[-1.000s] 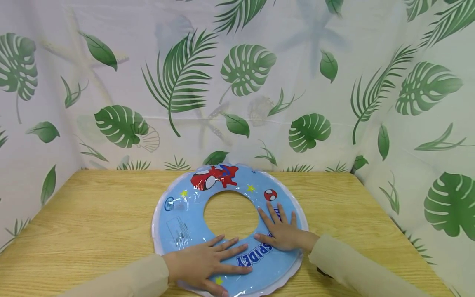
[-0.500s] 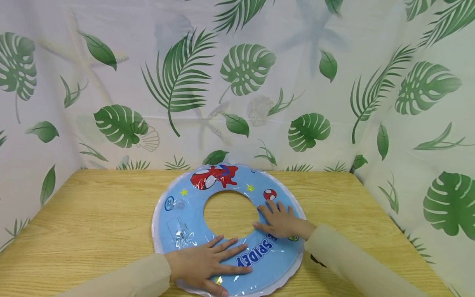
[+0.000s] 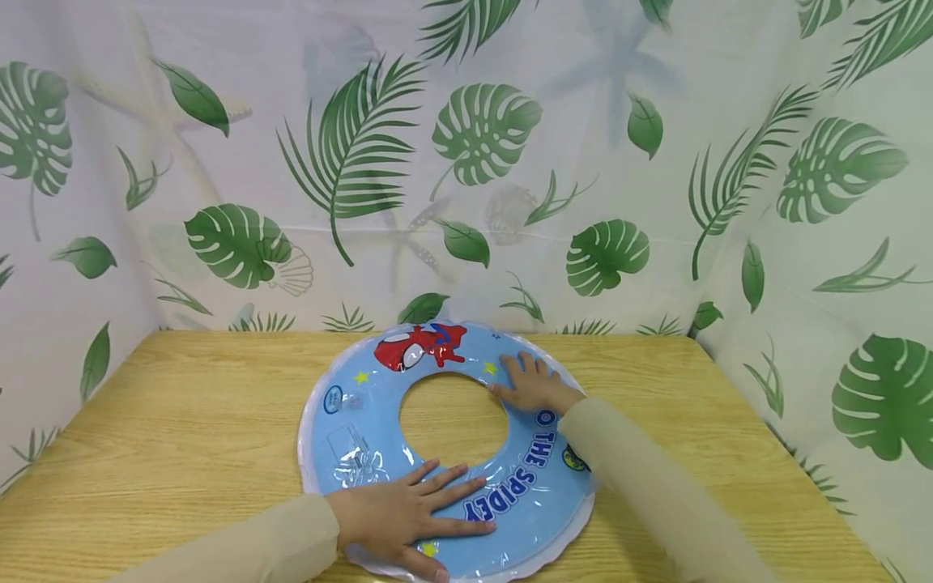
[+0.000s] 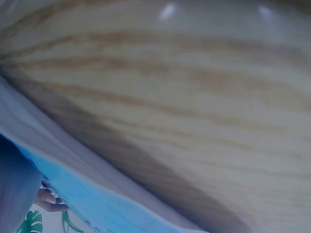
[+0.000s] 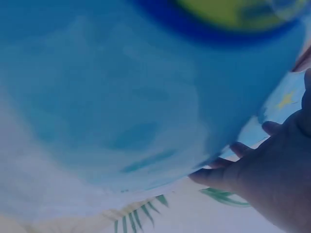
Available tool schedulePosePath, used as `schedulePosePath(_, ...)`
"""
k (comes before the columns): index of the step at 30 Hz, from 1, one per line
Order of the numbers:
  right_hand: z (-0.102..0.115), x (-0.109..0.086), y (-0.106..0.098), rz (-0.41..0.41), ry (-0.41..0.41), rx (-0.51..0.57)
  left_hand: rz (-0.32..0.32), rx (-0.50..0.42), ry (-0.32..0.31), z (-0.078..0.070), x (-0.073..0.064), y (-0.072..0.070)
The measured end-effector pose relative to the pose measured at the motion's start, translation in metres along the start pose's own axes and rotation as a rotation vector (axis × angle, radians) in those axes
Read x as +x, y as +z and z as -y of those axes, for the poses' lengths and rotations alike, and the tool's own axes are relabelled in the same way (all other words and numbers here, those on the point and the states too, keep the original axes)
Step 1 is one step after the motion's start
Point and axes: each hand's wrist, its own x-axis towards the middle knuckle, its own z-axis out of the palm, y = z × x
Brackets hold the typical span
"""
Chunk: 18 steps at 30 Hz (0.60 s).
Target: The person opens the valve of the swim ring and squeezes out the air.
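Note:
A light blue inflatable swim ring [image 3: 364, 437] with Spidey lettering and a red cartoon figure lies flat, its round hole showing the wood beneath. On its near left part rests my left hand [image 3: 408, 514], fingers straight and spread. My right hand [image 3: 534, 385] lies on the far right part, thumb towards the hole, fingers loosely extended over the blue surface. In the right wrist view the right hand [image 5: 272, 155] touches the curved blue side of the swim ring [image 5: 121, 107]. The left wrist view catches mostly the ring's pale edge [image 4: 92, 160].
The ring lies on a light wooden table [image 3: 182, 421]. A white curtain [image 3: 525, 267] printed with green leaves stands behind the table and along both sides. A small clear valve [image 3: 353, 402] shows on the ring's left part.
My right hand has slid away from me along the ring's right side, uncovering more of the lettering and a green-yellow emblem. The left hand and the ring stay in place.

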Motion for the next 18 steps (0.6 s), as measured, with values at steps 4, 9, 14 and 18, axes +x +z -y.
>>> schedulePosePath(4, -0.004, 0.013, 0.001, 0.014, 0.013, -0.003, 0.002, -0.009, 0.004, 0.001, 0.001, 0.002)
schedulePosePath(9, -0.009, 0.021, 0.007, 0.016, 0.03, -0.007, 0.001, -0.002, 0.005, 0.001, 0.002, 0.003)
schedulePosePath(14, -0.008, 0.022, 0.011, 0.025, 0.043, -0.001, -0.002, 0.031, -0.002, 0.001, 0.001, 0.003)
schedulePosePath(18, -0.006, 0.024, 0.014, 0.032, 0.057, -0.016, -0.006, 0.029, -0.005, 0.001, 0.0, 0.003)
